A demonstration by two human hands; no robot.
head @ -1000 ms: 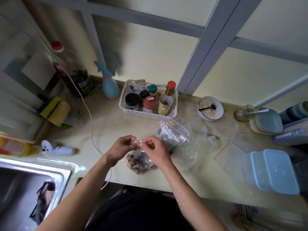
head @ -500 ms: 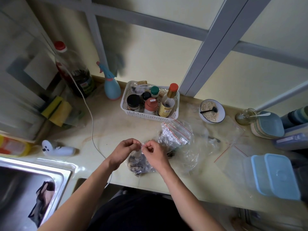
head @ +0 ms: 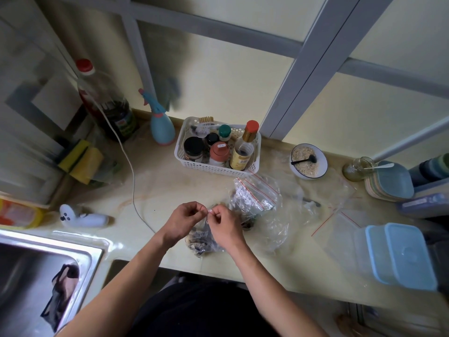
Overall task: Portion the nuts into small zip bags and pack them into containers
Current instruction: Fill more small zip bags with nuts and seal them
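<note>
A small clear zip bag of nuts (head: 200, 242) lies on the counter near its front edge. My left hand (head: 183, 221) and my right hand (head: 224, 226) meet above it, and both pinch the bag's top strip between fingertips. Behind my right hand lies a stack of empty zip bags with red strips (head: 254, 194) on a larger crumpled clear bag (head: 279, 222). Two light blue lidded containers (head: 401, 256) sit at the right. A flat zip bag (head: 340, 222) lies beside them.
A white basket of jars and bottles (head: 216, 166) stands at the back, with a bowl of oats and a spoon (head: 308, 161) to its right. A steel sink (head: 43, 271) is at left, near a white device (head: 82, 217) and a white cable (head: 131, 171).
My two hands have drawn slightly closer together at the top of the nut bag, staying over the same spot. Nothing else on the counter has shifted.
</note>
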